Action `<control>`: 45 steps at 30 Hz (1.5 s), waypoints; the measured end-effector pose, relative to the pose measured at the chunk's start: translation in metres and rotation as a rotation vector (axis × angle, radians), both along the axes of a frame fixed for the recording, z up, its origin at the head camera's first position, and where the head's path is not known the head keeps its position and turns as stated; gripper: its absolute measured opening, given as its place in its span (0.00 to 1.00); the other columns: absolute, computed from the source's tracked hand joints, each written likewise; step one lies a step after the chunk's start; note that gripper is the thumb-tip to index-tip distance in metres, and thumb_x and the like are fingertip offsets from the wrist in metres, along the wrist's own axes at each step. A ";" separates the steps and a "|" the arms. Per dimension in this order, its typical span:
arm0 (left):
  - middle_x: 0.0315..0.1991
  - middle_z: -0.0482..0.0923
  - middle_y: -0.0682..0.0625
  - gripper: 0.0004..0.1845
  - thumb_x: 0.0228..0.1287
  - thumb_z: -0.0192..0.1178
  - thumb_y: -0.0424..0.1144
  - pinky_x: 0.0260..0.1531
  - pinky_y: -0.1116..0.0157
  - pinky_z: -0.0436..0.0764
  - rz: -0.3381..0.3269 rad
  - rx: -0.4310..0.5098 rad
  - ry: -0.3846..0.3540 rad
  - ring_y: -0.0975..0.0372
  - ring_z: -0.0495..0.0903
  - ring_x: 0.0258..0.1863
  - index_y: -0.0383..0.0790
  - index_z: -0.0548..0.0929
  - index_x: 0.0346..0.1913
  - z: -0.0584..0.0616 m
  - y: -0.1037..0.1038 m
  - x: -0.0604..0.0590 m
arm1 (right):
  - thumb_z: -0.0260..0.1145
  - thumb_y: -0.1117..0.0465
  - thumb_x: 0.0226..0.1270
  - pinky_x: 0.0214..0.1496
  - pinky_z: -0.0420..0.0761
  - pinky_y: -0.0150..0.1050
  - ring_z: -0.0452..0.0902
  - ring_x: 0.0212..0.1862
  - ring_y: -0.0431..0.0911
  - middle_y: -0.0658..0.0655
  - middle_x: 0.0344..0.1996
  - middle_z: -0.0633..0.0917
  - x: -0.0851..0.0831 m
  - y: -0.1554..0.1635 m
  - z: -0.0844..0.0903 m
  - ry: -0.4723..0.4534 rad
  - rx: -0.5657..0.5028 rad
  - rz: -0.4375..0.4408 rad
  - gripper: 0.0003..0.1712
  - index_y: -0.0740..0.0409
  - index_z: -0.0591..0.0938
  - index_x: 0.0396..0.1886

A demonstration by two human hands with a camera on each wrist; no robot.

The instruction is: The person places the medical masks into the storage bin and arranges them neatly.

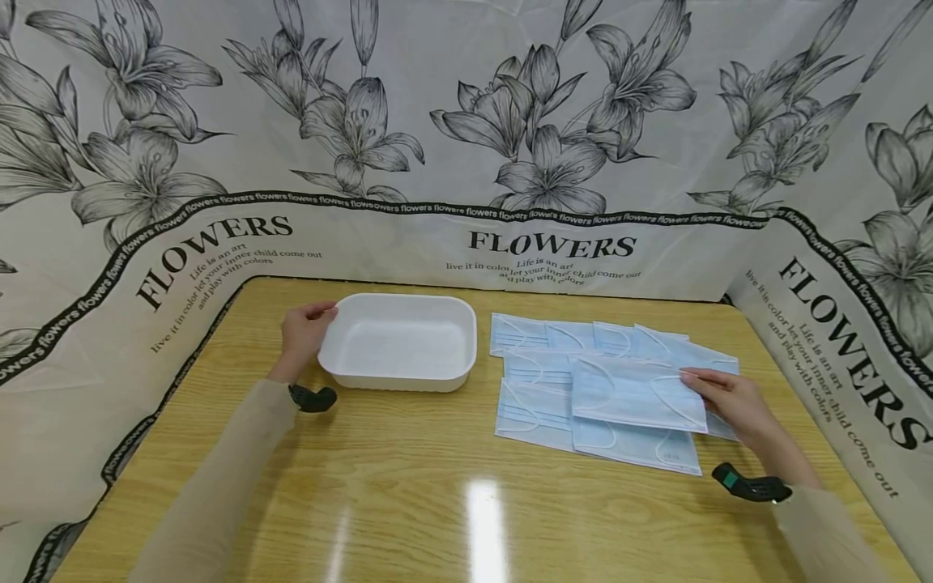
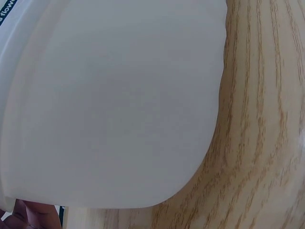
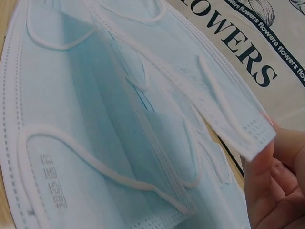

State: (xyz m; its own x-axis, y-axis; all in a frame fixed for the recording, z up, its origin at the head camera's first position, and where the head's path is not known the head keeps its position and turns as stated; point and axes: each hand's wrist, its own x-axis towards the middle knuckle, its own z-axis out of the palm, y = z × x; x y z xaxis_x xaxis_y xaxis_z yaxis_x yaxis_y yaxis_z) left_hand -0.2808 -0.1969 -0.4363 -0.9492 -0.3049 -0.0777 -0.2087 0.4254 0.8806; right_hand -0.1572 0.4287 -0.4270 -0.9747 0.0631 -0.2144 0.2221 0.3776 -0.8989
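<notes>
A white plastic tub (image 1: pixel 397 344) stands at the back left of the table, with nothing inside it. My left hand (image 1: pixel 306 334) grips its left rim, and in the left wrist view the tub's pale side wall (image 2: pixel 114 109) fills most of the picture. On the right, my right hand (image 1: pixel 729 401) pinches the right end of a light blue face mask (image 1: pixel 634 393) between thumb and fingers. That mask's pinched end is lifted over the others in the right wrist view. Beneath and around it lie several more blue face masks (image 1: pixel 535 405), overlapping in rows, their white ear loops showing.
The wooden table (image 1: pixel 408 486) reaches toward me, with a bright light reflection near its front. A white cloth (image 1: pixel 394 243) printed with flowers and lettering rises along the back and both sides. Dark wrist straps (image 1: pixel 751 486) sit on both wrists.
</notes>
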 end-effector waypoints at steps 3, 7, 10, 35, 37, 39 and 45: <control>0.54 0.79 0.38 0.19 0.71 0.54 0.43 0.31 0.76 0.73 -0.002 -0.005 0.004 0.53 0.77 0.48 0.36 0.80 0.57 0.000 0.000 0.000 | 0.62 0.50 0.69 0.35 0.77 0.24 0.73 0.36 0.24 0.23 0.35 0.79 -0.001 -0.005 0.001 -0.002 0.010 -0.002 0.09 0.25 0.83 0.38; 0.54 0.79 0.38 0.19 0.71 0.54 0.43 0.31 0.76 0.73 -0.005 -0.006 0.005 0.53 0.77 0.48 0.36 0.80 0.57 0.000 0.000 0.001 | 0.62 0.47 0.67 0.36 0.77 0.25 0.71 0.37 0.24 0.22 0.35 0.77 -0.005 -0.013 0.003 -0.018 0.032 0.004 0.06 0.23 0.82 0.38; 0.54 0.79 0.38 0.19 0.71 0.54 0.43 0.33 0.74 0.74 -0.005 -0.007 0.005 0.53 0.77 0.49 0.36 0.80 0.57 0.000 0.000 0.001 | 0.61 0.45 0.68 0.37 0.77 0.24 0.71 0.38 0.24 0.21 0.35 0.76 -0.008 -0.019 0.004 -0.029 0.043 0.014 0.06 0.25 0.82 0.40; 0.54 0.79 0.39 0.19 0.71 0.54 0.43 0.35 0.74 0.74 0.003 -0.007 0.014 0.52 0.78 0.50 0.37 0.80 0.57 -0.002 -0.001 0.000 | 0.62 0.45 0.67 0.36 0.76 0.26 0.70 0.36 0.30 0.25 0.35 0.78 -0.028 -0.057 0.004 -0.006 -0.029 0.006 0.04 0.27 0.81 0.39; 0.54 0.79 0.39 0.19 0.71 0.54 0.43 0.34 0.74 0.74 0.005 -0.001 0.011 0.53 0.78 0.50 0.37 0.80 0.57 -0.002 -0.001 0.000 | 0.63 0.44 0.66 0.35 0.75 0.27 0.70 0.34 0.31 0.26 0.35 0.79 -0.030 -0.061 0.003 -0.008 -0.036 -0.002 0.03 0.27 0.81 0.37; 0.54 0.79 0.39 0.19 0.71 0.55 0.44 0.34 0.75 0.74 0.008 0.000 0.010 0.53 0.78 0.49 0.37 0.80 0.57 -0.002 -0.001 0.000 | 0.64 0.44 0.65 0.34 0.75 0.27 0.70 0.33 0.32 0.27 0.34 0.79 -0.031 -0.064 0.003 -0.009 -0.045 -0.008 0.02 0.26 0.81 0.36; 0.53 0.80 0.39 0.18 0.70 0.55 0.44 0.31 0.76 0.73 0.012 -0.005 0.010 0.53 0.78 0.48 0.38 0.81 0.56 0.000 0.000 0.001 | 0.64 0.45 0.64 0.33 0.73 0.27 0.69 0.32 0.32 0.28 0.33 0.80 -0.034 -0.072 0.003 -0.003 -0.086 -0.026 0.02 0.25 0.81 0.34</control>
